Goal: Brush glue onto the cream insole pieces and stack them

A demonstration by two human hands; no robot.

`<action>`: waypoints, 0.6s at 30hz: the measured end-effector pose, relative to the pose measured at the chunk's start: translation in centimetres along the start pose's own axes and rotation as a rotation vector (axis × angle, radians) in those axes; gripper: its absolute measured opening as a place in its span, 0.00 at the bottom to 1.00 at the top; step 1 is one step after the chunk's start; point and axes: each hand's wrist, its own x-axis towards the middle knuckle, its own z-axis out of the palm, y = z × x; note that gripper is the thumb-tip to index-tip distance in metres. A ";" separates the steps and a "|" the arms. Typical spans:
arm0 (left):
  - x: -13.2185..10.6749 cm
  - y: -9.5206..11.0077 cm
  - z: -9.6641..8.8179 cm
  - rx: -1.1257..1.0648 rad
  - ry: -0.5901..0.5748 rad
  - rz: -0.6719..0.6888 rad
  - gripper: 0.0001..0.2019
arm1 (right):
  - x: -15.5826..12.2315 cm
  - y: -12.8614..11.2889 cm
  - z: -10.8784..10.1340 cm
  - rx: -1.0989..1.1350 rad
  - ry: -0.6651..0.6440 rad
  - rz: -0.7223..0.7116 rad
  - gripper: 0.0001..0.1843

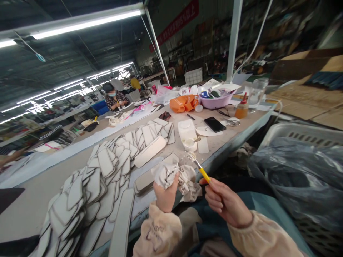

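Observation:
My left hand (pixel 166 191) is closed on a crumpled pale cloth (pixel 165 172), at the near table edge. A second bunched part of cloth (pixel 188 179) hangs beside it over the edge. In my right hand (pixel 227 201) is a brush with a yellow handle (pixel 204 175), its tip pointing up and left. The bristles (pixel 192 156) are caked with white stuff. Just beyond the brush stands a small white cup (pixel 189 143) with a spoon-like tool across its rim. A stack of pale rounded panels (pixel 146 180) lies left of my left hand.
Overlapping pale panels (pixel 104 162) cover the table's left side. A phone (pixel 214 124), an orange bag (pixel 184 103), a purple basin (pixel 216 101) and a red-tipped glue bottle (pixel 242 107) sit farther back. To the right is a plastic-lined crate (pixel 302 130). Another person (pixel 115 98) sits across.

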 end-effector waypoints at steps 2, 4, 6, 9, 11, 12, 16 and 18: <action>0.0 0.1 0.0 0.011 0.003 0.012 0.11 | 0.2 0.0 0.1 -0.049 0.037 0.034 0.17; 0.0 0.2 0.0 0.031 0.015 0.029 0.11 | 0.3 0.0 0.1 -0.094 0.042 0.062 0.19; 0.0 0.1 -0.1 0.054 0.040 0.053 0.12 | 0.2 0.0 0.3 -0.121 0.039 0.048 0.18; -0.1 -0.3 -0.2 0.086 0.085 0.098 0.14 | 0.1 0.0 0.4 -0.127 0.062 -0.006 0.18; -0.3 -0.6 -0.3 0.114 0.098 0.135 0.15 | 0.0 0.1 0.5 -0.140 0.077 -0.018 0.18; -0.3 -0.8 -0.4 0.138 0.097 0.162 0.15 | 0.0 0.1 0.5 -0.160 0.081 -0.021 0.18; -0.3 -1.1 -0.6 0.296 0.041 0.307 0.16 | 0.1 0.5 0.5 -0.354 0.142 -0.089 0.22; -0.1 -0.8 -0.7 0.348 0.019 0.353 0.15 | 0.1 0.7 0.4 -0.510 0.196 -0.168 0.24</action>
